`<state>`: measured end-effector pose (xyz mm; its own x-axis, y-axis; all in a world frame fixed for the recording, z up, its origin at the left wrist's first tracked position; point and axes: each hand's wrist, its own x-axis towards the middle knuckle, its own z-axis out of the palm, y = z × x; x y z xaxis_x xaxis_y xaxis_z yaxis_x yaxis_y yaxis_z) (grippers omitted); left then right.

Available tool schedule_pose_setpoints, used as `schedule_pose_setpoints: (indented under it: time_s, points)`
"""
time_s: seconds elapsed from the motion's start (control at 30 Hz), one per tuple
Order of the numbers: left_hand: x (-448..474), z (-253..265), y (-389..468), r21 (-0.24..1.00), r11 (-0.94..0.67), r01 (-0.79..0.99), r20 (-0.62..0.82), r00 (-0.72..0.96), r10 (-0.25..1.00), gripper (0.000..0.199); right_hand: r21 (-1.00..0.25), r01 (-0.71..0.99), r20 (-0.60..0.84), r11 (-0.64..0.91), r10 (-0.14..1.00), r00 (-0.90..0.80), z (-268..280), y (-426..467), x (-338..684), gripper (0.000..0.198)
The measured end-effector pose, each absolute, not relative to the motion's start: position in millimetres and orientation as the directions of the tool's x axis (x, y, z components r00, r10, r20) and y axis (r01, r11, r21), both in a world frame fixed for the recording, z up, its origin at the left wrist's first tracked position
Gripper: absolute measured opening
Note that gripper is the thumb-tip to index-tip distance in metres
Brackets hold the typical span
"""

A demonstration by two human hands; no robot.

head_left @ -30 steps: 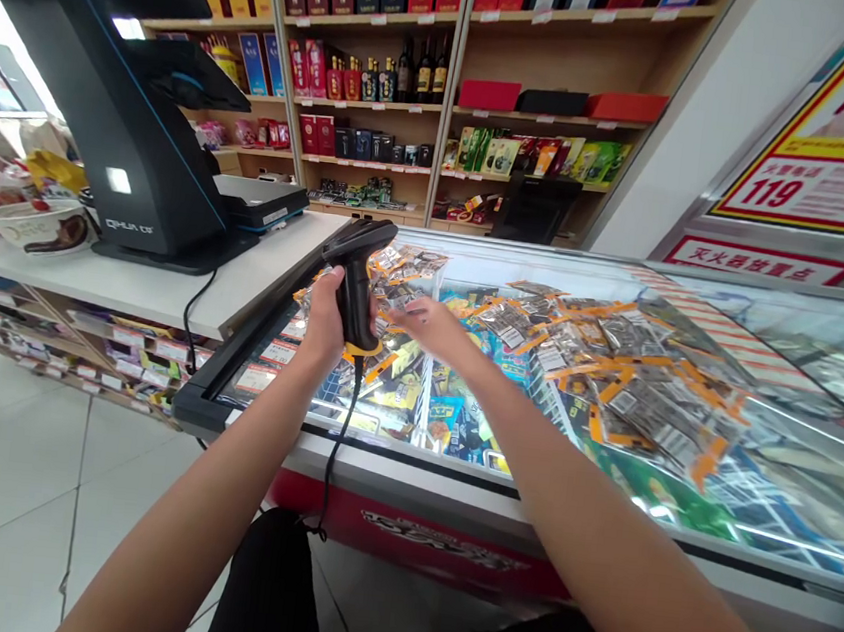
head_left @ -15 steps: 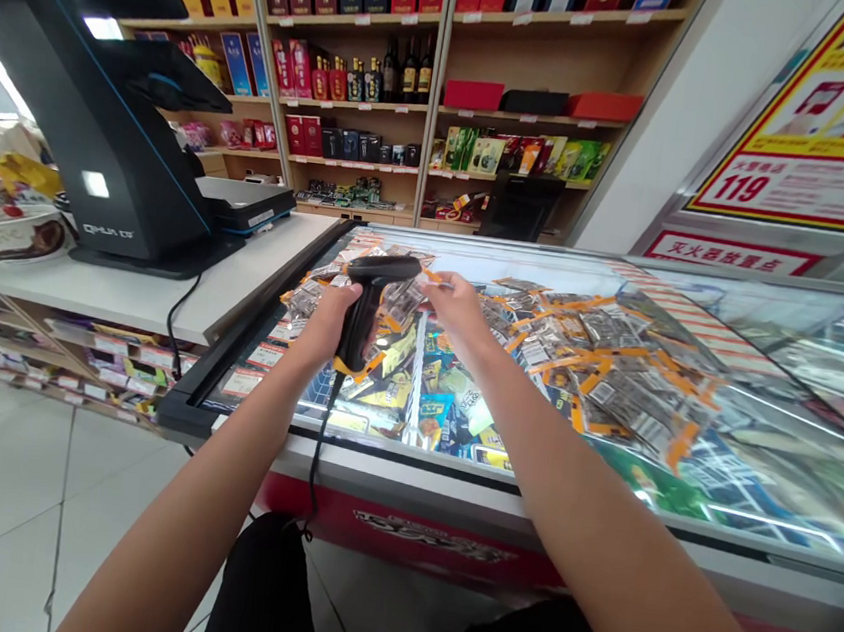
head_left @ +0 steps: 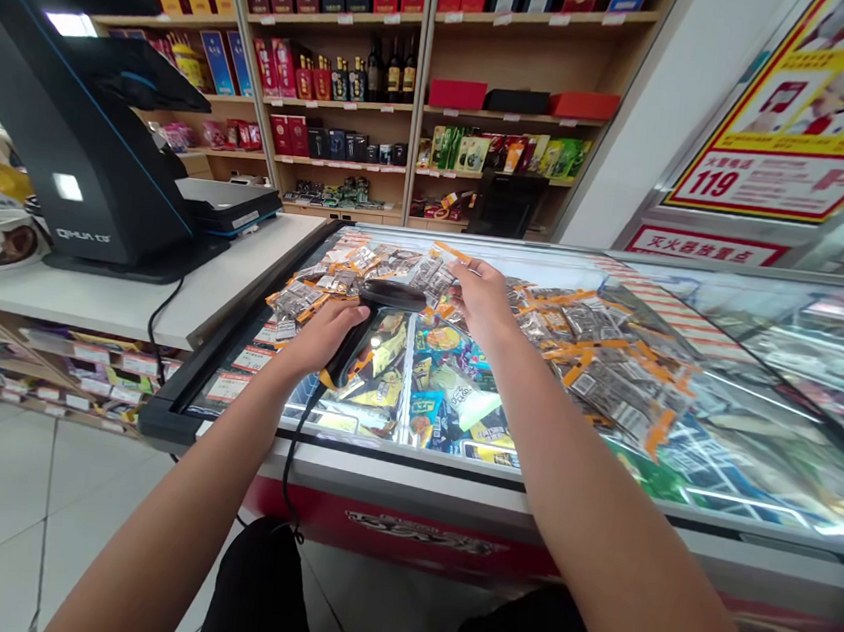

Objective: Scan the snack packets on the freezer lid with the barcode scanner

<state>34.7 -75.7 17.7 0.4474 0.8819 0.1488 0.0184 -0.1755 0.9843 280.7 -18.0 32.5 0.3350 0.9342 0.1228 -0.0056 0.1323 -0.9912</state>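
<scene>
The left grip is closed around the handle of a black barcode scanner, its thumb lying along the handle's top. The scanner's head sits just right of that grip, its long axis running nearly level from left to right; the handle slants down and leftward toward the person, and a cable hangs from its base. The right grip pinches the right side of a clear, orange-edged packet between thumb and fingers. The packet stands tilted to the left of this grip, near the scanner head; its orange top strip slopes down rightward. Whether scanner and packet touch, I cannot tell.

Below both grips is the glass top of a chest freezer. Similar packets are heaped right of the right grip, with others beyond the left one. Bright bags show beneath the glass between the forearms. Left of the left grip, a white worktop carries a black terminal. Stocked shelves rise beyond both grips.
</scene>
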Motion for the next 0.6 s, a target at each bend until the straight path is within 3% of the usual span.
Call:
schedule_pose_setpoints:
  time_s: [0.1,0.23,0.33,0.4,0.47,0.53,0.6]
  points:
    - [34,16,-72,0.987,-0.141,-0.075,0.160,0.386,0.908,0.041,-0.945,0.293,0.257,0.146,0.885,0.388,36,-20,291,0.014]
    - [34,20,-71,0.953,-0.118,-0.280,0.184,0.222,0.958,0.044,-0.667,0.744,0.412,-0.042,0.811,0.415,34,-23,311,0.026]
    - [32,24,-73,0.907,-0.159,-0.391,0.220,0.116,0.968,0.048,-0.454,0.875,0.507,-0.168,0.759,0.409,32,-29,308,0.050]
    - [31,26,-74,0.890,-0.182,-0.418,0.230,0.067,0.971,0.051,-0.398,0.912,0.576,-0.095,0.748,0.329,32,-35,291,0.058]
    - [32,27,-74,0.888,-0.187,-0.421,0.222,0.036,0.974,0.054,-0.431,0.896,0.521,0.105,0.840,0.152,30,-42,264,0.044]
    - [32,27,-74,0.887,-0.187,-0.422,0.216,0.020,0.976,0.054,-0.559,0.779,0.299,0.283,0.946,-0.129,23,-50,234,0.028]
    - [33,27,-73,0.886,-0.193,-0.423,0.221,0.017,0.975,0.053,-0.609,0.728,0.114,0.315,0.943,-0.313,12,-58,207,0.032]
